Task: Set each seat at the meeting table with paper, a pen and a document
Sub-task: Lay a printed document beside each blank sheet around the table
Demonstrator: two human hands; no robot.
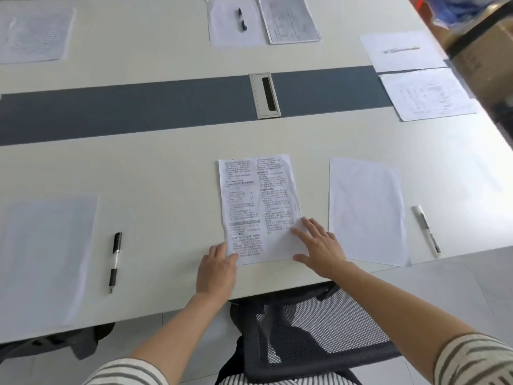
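A printed document point(256, 201) with two columns of text lies flat near the table's front edge. My left hand point(218, 269) rests on its bottom left corner, fingers together. My right hand point(319, 247) lies flat on its bottom right corner with fingers spread. Right of the document sits a blank paper point(366, 209), and beyond that a white pen point(426, 230). At the left, a black pen point(115, 261) lies beside another blank sheet point(44, 251).
Across the grey centre strip point(138, 112) with its cable hatch point(265, 95), far seats hold paper, a black pen point(242, 19) and a document point(290, 19). More sheets point(424, 93) lie at the right end. A mesh chair point(311, 329) stands below me. Cardboard boxes point(483, 65) crowd the right.
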